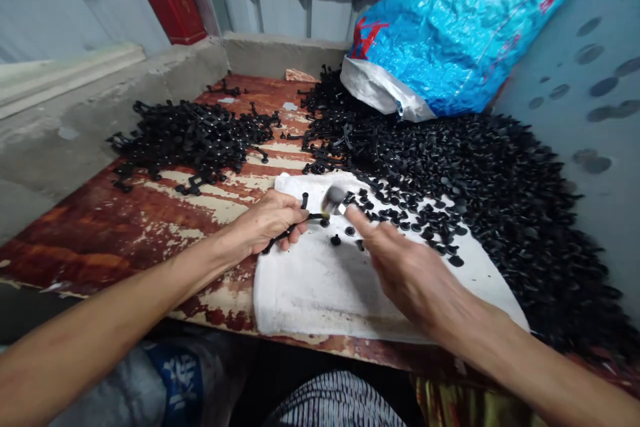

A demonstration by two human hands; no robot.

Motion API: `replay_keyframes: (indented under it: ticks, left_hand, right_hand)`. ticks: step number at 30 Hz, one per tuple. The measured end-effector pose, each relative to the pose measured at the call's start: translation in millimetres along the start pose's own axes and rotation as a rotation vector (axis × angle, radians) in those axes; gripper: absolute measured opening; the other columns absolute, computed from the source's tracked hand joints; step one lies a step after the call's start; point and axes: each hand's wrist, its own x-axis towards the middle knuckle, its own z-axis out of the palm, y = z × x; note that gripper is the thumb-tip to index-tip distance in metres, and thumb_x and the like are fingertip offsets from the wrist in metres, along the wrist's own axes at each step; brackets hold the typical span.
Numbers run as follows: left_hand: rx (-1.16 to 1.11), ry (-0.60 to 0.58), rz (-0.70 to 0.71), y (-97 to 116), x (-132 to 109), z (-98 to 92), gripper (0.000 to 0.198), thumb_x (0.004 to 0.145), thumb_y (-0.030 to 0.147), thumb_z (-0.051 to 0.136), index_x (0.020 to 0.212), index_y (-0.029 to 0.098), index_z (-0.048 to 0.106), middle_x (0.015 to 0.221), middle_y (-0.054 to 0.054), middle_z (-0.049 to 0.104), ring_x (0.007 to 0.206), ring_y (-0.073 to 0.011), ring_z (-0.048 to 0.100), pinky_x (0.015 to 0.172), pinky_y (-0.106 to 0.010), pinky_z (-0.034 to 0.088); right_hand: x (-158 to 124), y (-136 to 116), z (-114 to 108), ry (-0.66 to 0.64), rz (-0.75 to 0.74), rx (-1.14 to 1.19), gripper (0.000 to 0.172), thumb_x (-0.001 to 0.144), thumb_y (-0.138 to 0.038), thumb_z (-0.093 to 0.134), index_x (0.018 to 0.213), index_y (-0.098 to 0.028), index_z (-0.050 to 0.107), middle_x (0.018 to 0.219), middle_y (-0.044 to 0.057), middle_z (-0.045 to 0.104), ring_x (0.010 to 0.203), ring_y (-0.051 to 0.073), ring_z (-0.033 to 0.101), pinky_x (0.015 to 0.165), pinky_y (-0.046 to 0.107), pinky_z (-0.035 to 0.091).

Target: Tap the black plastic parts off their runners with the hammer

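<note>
My left hand (280, 217) is closed around a black branched plastic piece (280, 239), whose thin arms stick out past the fingers on both sides. One arm points right, towards my right hand (393, 250), which is closed and blurred by motion. At its fingertips shows a smeared dark round shape (334, 196) with a pale, shiny part beside it; I cannot make out its kind. Both hands are over a white cloth (305, 293). Small black disc-headed plastic parts (400, 213) lie scattered on the cloth, a few close to my right fingers.
A heap of black branched pieces (190, 137) lies on the worn red board (65, 233) at left. A large pile of black disc-headed parts (500, 167) covers the right side. Behind it leans a blue sack (465, 20). A red box (175, 13) is at the back left.
</note>
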Motion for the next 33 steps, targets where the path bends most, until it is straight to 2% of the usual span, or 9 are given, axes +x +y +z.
replay_keyframes:
  ticks: [2, 4, 6, 10, 14, 18, 22, 26, 33]
  left_hand:
    - [0.010, 0.017, 0.004, -0.9, 0.5, -0.6, 0.037, 0.088, 0.007, 0.052, 0.052, 0.013, 0.054, 0.036, 0.002, 0.050, 0.028, -0.0068, 0.042, 0.027, -0.016, 0.032]
    - [0.013, 0.005, 0.029, -4.1, 1.9, -1.9, 0.037, 0.088, 0.007, 0.052, 0.052, 0.013, 0.054, 0.036, 0.002, 0.050, 0.028, -0.0071, 0.042, 0.027, -0.016, 0.032]
    - [0.014, -0.012, 0.054, -8.1, 3.4, -3.2, 0.036, 0.088, 0.008, 0.052, 0.053, 0.014, 0.054, 0.036, 0.002, 0.050, 0.028, -0.0074, 0.042, 0.027, -0.016, 0.032]
    - [0.043, 0.005, 0.078, -11.1, 3.2, -2.1, 0.033, 0.086, 0.008, 0.053, 0.054, 0.014, 0.055, 0.037, 0.002, 0.051, 0.028, -0.0076, 0.043, 0.028, -0.017, 0.033]
    - [0.068, 0.027, 0.054, -4.6, -0.5, 2.8, 0.036, 0.088, 0.007, 0.050, 0.052, 0.014, 0.053, 0.037, 0.003, 0.049, 0.027, -0.0066, 0.040, 0.029, -0.017, 0.031]
    - [0.094, 0.025, 0.029, 2.7, -5.4, 0.5, 0.032, 0.088, 0.011, 0.050, 0.056, 0.014, 0.054, 0.039, 0.002, 0.050, 0.028, -0.0063, 0.039, 0.030, -0.017, 0.029]
    - [0.079, -0.133, 0.119, 0.2, -17.7, -6.9, 0.025, 0.086, 0.025, 0.057, 0.063, 0.013, 0.058, 0.047, 0.002, 0.053, 0.033, -0.0051, 0.039, 0.032, -0.016, 0.027]
    - [0.167, -0.364, 0.154, -9.1, -28.3, -4.7, 0.029, 0.077, 0.041, 0.066, 0.071, 0.012, 0.061, 0.050, 0.004, 0.051, 0.036, -0.0037, 0.037, 0.034, -0.015, 0.024]
    - [0.165, -0.435, 0.112, -13.4, -20.8, 4.0, 0.036, 0.074, 0.047, 0.067, 0.073, 0.012, 0.059, 0.051, 0.005, 0.049, 0.037, -0.0019, 0.032, 0.035, -0.015, 0.016]
  right_hand:
    - [0.5, 1.0, 2.2, -0.009, -0.025, 0.003, 0.060, 0.089, -0.007, 0.035, 0.148, -0.017, 0.041, 0.073, 0.005, 0.060, 0.051, 0.017, 0.052, 0.048, 0.029, 0.051]
    - [-0.6, 1.3, 4.0, 0.054, -0.013, 0.014, 0.064, 0.091, -0.007, 0.036, 0.153, -0.021, 0.030, 0.084, 0.007, 0.063, 0.063, 0.018, 0.058, 0.060, 0.030, 0.054]
    - [-2.7, 1.0, 5.2, 0.101, 0.004, 0.002, 0.068, 0.091, -0.005, 0.035, 0.156, -0.022, 0.023, 0.088, 0.007, 0.064, 0.062, 0.017, 0.057, 0.059, 0.029, 0.054]
    - [-4.9, 1.1, 6.2, 0.017, -0.042, -0.059, 0.063, 0.087, -0.005, 0.036, 0.148, -0.019, 0.042, 0.072, 0.004, 0.060, 0.045, 0.014, 0.049, 0.043, 0.025, 0.045]
    - [-2.0, 1.6, 6.7, 0.084, 0.001, -0.062, 0.061, 0.088, -0.005, 0.034, 0.149, -0.011, 0.040, 0.079, 0.009, 0.065, 0.058, 0.018, 0.059, 0.051, 0.030, 0.052]
    - [0.6, 1.4, 0.6, -0.021, -0.013, -0.023, 0.057, 0.086, -0.006, 0.034, 0.140, -0.009, 0.052, 0.083, 0.011, 0.070, 0.057, 0.019, 0.063, 0.054, 0.033, 0.056]
    - [-11.7, -3.3, -14.3, 0.190, 0.147, 0.245, 0.051, 0.093, -0.014, 0.042, 0.144, -0.017, 0.047, 0.098, 0.009, 0.072, 0.082, 0.019, 0.068, 0.075, 0.034, 0.058]
    - [-37.4, -3.6, -18.8, 0.164, 0.384, 0.389, 0.048, 0.093, -0.020, 0.047, 0.141, -0.019, 0.051, 0.072, 0.002, 0.064, 0.067, 0.017, 0.063, 0.061, 0.030, 0.057]
    - [-61.4, 1.5, -12.6, 0.092, 0.502, 0.501, 0.046, 0.095, -0.024, 0.047, 0.140, -0.018, 0.053, 0.065, 0.000, 0.058, 0.057, 0.015, 0.056, 0.051, 0.026, 0.051]
